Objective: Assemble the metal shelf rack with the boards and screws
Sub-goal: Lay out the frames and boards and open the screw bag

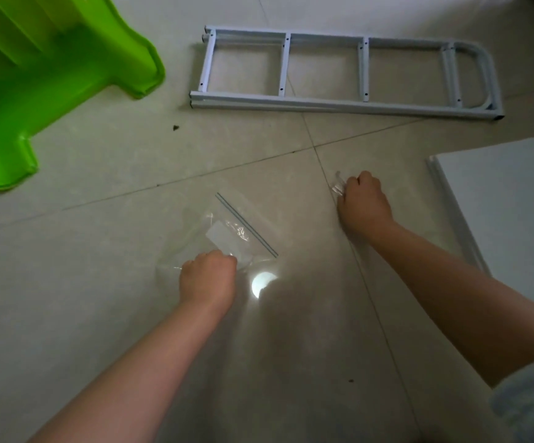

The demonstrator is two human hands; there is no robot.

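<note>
We're down on a pale tiled floor (106, 174) here, grout lines running diagonally across it, and there's a round bright reflection of light (263, 283) on the tile right by the left wrist. Top left we've got a bright green plastic stool (45, 78) tipped over on its side.

The rack parts: white metal side frames (348, 70), ladder-style with cross rungs and a rounded end on the right, lie flat at the top of the view, looks like two stacked on each other. The white boards (508, 199) sit in a stack at the right edge, just beside the right forearm and well apart from the frames.

Our left hand (207, 279) is knuckles-up on a clear zip bag (227, 238) lying flat on the floor, the blue zip strip running diagonally away from it. The fingers are curled down onto the near edge of the bag, gripping it as far as we can tell. Can't make out any screws inside, the plastic is too see-through and glary.

Our right hand (363, 201) is further out, also knuckles-up, fingers curled around a small scrunched bit of clear plastic (339, 185) that pokes out on the left side of the fist. Can't tell what's in it
</note>
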